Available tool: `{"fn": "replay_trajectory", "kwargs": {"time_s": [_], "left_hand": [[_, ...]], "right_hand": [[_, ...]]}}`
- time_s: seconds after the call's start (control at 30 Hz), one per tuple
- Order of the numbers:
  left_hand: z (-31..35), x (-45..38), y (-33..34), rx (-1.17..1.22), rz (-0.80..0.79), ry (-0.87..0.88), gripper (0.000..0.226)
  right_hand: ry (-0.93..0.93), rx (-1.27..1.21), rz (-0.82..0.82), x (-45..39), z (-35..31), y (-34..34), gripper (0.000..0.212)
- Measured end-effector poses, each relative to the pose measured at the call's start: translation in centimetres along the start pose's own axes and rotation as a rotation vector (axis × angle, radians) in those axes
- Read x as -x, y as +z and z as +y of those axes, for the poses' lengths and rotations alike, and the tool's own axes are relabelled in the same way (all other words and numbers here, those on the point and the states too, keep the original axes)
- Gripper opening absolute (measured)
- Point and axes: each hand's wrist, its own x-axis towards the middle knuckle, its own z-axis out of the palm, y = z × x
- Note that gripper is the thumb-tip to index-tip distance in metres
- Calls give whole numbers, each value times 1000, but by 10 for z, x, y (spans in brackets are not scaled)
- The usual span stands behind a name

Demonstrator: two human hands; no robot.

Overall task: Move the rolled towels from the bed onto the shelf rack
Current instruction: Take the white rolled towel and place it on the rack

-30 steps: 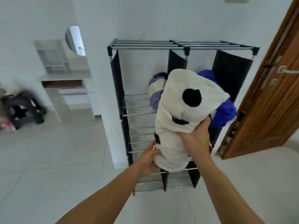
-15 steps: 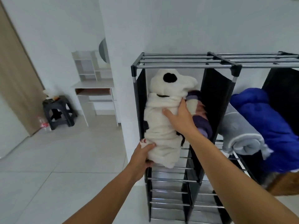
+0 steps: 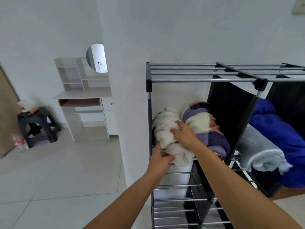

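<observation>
Floor: pale grey tiles (image 3: 54, 176), walls white. Far left I see a white vanity desk (image 3: 84, 98) with small open shelves on top and a round mirror (image 3: 97, 58) above it. Left of that, a dark plastic stool (image 3: 37, 125) with some clutter on its seat; I cannot tell what the items are. A plastic bottle (image 3: 18, 141) stands on the floor just beside the stool.

Shelf rack (image 3: 203, 80): metal tube rails, black fabric side panels, set against the wall at right. Two columns of compartments in view.

Left upper compartment: white rolled towel (image 3: 166, 129) with black patches lies on the rails at the left side, long axis running near to far. Touching it on the right, a purple, cream and pink checked rolled towel (image 3: 203, 126).

Right upper compartment: a grey rolled towel (image 3: 257, 149), its near end overhanging the rails, and a blue rolled blanket (image 3: 277, 134) to its right. Lower tiers I can see hold only bare rails.

Left hand (image 3: 160, 158): fingers curled round the near end of the white rolled towel, grasping it from the left and below.

Right hand (image 3: 183, 133): lies on top of the towel's middle, at the seam between it and the checked roll, fingers bent into the fabric and holding it.

The white towel rests on the shelf, both hands on it.
</observation>
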Motion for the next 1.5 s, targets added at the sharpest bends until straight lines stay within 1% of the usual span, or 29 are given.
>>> {"fn": "replay_trajectory", "kwargs": {"time_s": [0.1, 0.27, 0.33, 0.4, 0.47, 0.53, 0.6, 0.67, 0.7, 0.73, 0.77, 0.8, 0.87, 0.9, 0.97, 1.0, 1.1, 1.17, 1.3, 1.4, 1.5], "left_hand": [[0, -8, 0, -46, -35, -11, 60], [5, -18, -8, -74, -50, -84, 53], [7, -18, -11, -67, -63, -103, 54], [6, -14, -11, -111, -82, -99, 58], [2, -4, -15, -264, -103, -32, 64], [-8, 12, -21, -492, -107, 104, 69], [-25, 33, -21, -632, -138, 251, 71], [-42, 52, -11, -693, -293, 329, 60], [-53, 56, -1, -735, -395, 335, 51], [-66, 56, 10, -785, -496, 312, 42], [-78, 54, 25, -833, -590, 251, 34], [-92, 51, 40, -866, -675, 154, 28], [-116, 52, 77, -860, -853, -47, 17], [-127, 56, 97, -845, -935, -118, 12], [-141, 76, 138, -810, -1068, -223, 10], [-144, 95, 163, -781, -1133, -271, 8], [-143, 156, 218, -680, -1257, -408, 6], [-144, 202, 247, -690, -1374, -412, 6], [-146, 305, 295, -722, -1573, -367, 4], [-158, 393, 318, -772, -1695, -341, 9], [-179, 480, 334, -844, -1848, -281, 14]], "right_hand": [[-10, 11, 25, -2, 5, 1, 47], [-39, 60, 49, 1, 12, 11, 50], [-31, 60, 54, 4, 12, 13, 50], [-27, 53, 56, 11, 12, 12, 50], [-25, 38, 63, 25, 13, 8, 50], [8, -28, 82, 47, 20, 2, 46], [42, -155, 136, 77, 36, -3, 35], [128, -284, 189, 115, 61, -5, 20], [202, -341, 203, 138, 75, -6, 14], [288, -388, 223, 161, 90, -7, 14], [376, -407, 253, 186, 104, -7, 17], [465, -409, 284, 212, 118, -8, 18], [638, -410, 327, 267, 140, -13, 19], [720, -432, 357, 296, 149, -17, 19], [856, -492, 474, 352, 163, -26, 18], [911, -533, 567, 387, 170, -30, 16], [1032, -673, 853, 470, 182, -37, 13], [1081, -758, 1020, 524, 187, -36, 12], [1107, -879, 1274, 630, 185, -29, 12], [1116, -928, 1429, 721, 174, -20, 14], [1127, -944, 1663, 813, 164, -5, 11]]}}
